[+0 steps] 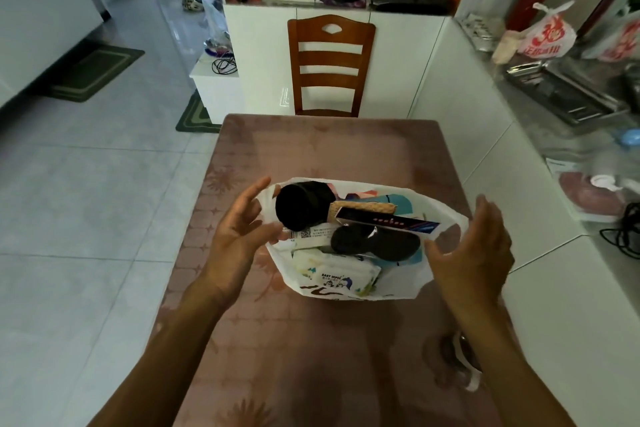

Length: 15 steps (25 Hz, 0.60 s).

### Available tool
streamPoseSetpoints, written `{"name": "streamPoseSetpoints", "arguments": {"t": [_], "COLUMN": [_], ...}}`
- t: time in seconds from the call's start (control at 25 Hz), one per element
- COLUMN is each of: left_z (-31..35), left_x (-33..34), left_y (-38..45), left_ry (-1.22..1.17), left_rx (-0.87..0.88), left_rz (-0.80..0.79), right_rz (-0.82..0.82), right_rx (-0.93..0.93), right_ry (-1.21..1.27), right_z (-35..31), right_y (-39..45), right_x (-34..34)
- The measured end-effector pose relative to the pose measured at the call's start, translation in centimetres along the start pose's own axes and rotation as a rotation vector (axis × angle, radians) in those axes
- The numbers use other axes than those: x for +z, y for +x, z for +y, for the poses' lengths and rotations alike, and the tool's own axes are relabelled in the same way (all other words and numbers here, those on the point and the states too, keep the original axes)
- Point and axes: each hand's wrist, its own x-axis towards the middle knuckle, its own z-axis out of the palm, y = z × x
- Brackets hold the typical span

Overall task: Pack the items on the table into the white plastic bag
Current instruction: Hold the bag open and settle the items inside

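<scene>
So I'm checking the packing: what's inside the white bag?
The white bag holds a black jar, baby wipes, a dark box and a black pouch; anything beneath is covered.

The white plastic bag [446, 253] sits open in front of me on the table, mouth spread wide. Inside lie a black cylindrical container [301, 206] on its side, a baby wipes pack [334, 269], a long dark box [388, 221] and black sunglasses [375, 243].
</scene>
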Motion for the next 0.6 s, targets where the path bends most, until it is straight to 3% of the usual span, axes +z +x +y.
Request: {"name": "streamPoseSetpoints", "arguments": {"t": [0.12, 0.24, 0.44, 0.6], "left_z": [-2.4, -0.9, 8.4, 6.1], "left_x": [1.2, 2.2, 2.0, 2.6], "left_y": [-2.6, -2.2, 5.8, 4.4], "left_ry": [0.174, 0.21, 0.087, 0.19], "left_rx": [-0.173, -0.412, -0.196, -0.304], "left_rz": [0.252, 0.321, 0.403, 0.267], "right_rz": [-0.291, -0.371, -0.339, -0.427], "right_rx": [0.293, 0.345, 0.216, 0.387], "right_ry": [0.524, 0.832, 0.799, 0.729], "right_z": [-0.5, -4.3, -9.5, -4.8], "right_y": [2.0, 5.7, 12.1, 11.0], "right_x": [-1.2, -3.4, -6.6, -4.1]}}
